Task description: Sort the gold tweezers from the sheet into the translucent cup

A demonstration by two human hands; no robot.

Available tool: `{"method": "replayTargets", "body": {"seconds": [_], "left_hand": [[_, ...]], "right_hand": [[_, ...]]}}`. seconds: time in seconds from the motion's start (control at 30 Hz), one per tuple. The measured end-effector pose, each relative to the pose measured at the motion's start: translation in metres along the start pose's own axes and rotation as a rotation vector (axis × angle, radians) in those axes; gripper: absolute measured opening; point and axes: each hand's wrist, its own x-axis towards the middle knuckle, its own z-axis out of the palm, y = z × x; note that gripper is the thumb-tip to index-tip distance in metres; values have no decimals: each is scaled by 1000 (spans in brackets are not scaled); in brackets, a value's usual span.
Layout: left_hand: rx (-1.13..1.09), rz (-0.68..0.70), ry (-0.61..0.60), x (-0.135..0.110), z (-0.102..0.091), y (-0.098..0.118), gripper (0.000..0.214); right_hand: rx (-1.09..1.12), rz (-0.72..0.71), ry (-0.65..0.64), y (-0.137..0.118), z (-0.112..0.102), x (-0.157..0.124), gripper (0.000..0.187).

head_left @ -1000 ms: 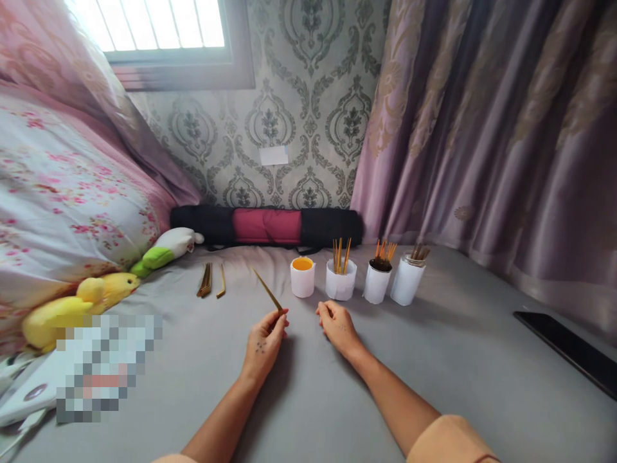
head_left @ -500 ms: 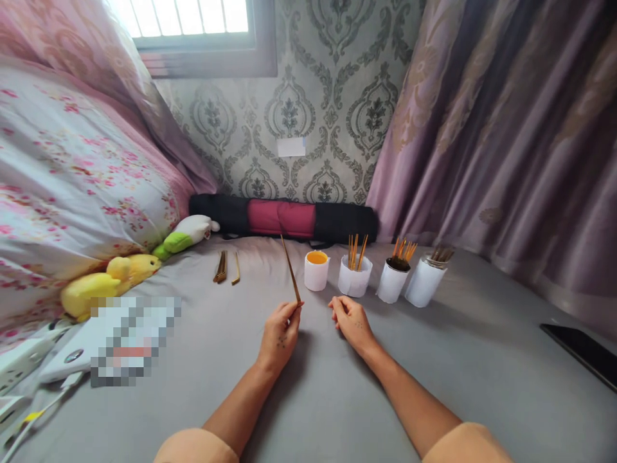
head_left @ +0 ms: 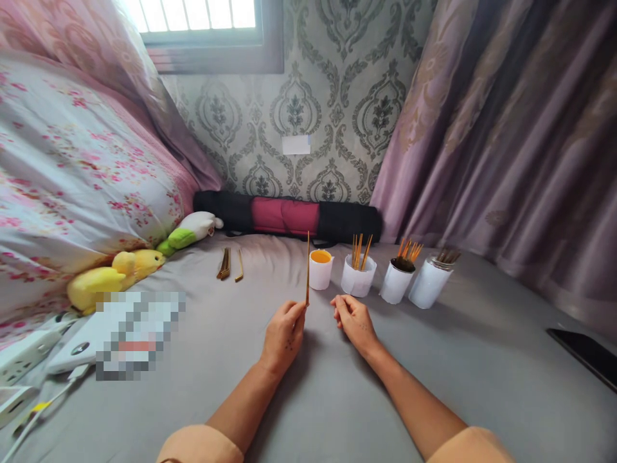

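Note:
My left hand (head_left: 284,331) rests on the grey sheet and pinches a thin brown stick (head_left: 307,267) by its lower end, holding it almost upright. My right hand (head_left: 353,316) lies just beside it with the fingers curled in and nothing visible in them. Just beyond the hands stand several white cups: one with orange liquid (head_left: 320,268), one with orange-tipped sticks (head_left: 358,272), one with dark filling and sticks (head_left: 397,278), and a jar of dark sticks (head_left: 430,280). A few loose sticks (head_left: 228,264) lie on the sheet to the left.
A black and red rolled bag (head_left: 289,217) lies along the wallpapered wall. Soft toys, yellow (head_left: 110,278) and green-white (head_left: 191,230), sit by a floral quilt (head_left: 72,186) on the left. A power strip (head_left: 26,350) is at left, a dark phone (head_left: 585,350) at right, curtains behind.
My left hand has swung the stick from leaning left to nearly upright. The view has shifted a little left and down; my right hand has stayed put.

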Motion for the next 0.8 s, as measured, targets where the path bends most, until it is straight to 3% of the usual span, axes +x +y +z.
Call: {"method": "replayTargets", "body": {"seconds": [0.37,0.8], "left_hand": [[97,72,-34,-2,0,-3,29],[485,172,-175,-2,-2,4,33]], "right_hand": [[28,-56,-8,-1,0,-1,35],[110,-47,-71,-5,2,-5,24]]}}
